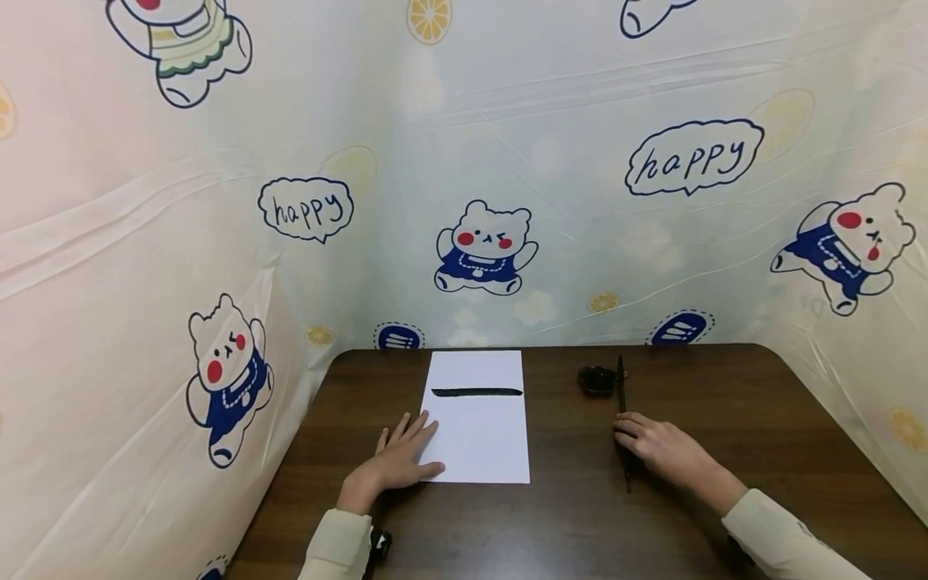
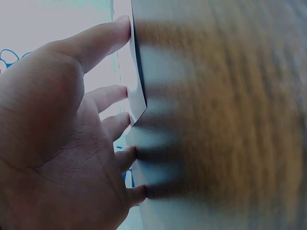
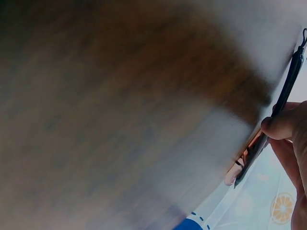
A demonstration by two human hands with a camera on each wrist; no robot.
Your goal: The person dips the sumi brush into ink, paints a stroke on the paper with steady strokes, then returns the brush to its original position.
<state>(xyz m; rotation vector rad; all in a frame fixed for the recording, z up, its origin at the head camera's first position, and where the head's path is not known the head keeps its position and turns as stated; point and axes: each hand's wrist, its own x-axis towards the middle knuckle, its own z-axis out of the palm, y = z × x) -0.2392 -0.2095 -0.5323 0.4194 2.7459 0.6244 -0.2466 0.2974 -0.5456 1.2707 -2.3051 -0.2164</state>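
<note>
My left hand (image 1: 395,463) lies with fingers spread over the left edge of a white sheet of paper (image 1: 482,443). One thick black stroke (image 1: 476,392) crosses the upper part of the sheet. In the left wrist view, the fingertips touch the paper's corner and the wooden surface beside it. To the right, my right hand (image 1: 663,453) pinches a dark writing brush (image 3: 288,86) between thumb and fingers. Its looped handle end points toward me, and its pointed dark tip points away, beside a small black ink dish (image 1: 596,381).
The brown wooden table (image 1: 573,524) has rounded far corners. A light curtain (image 1: 565,266) printed with bears and "happy" bubbles hangs around its back and sides. Something small and black (image 1: 380,545) shows at the left wrist by the sleeve.
</note>
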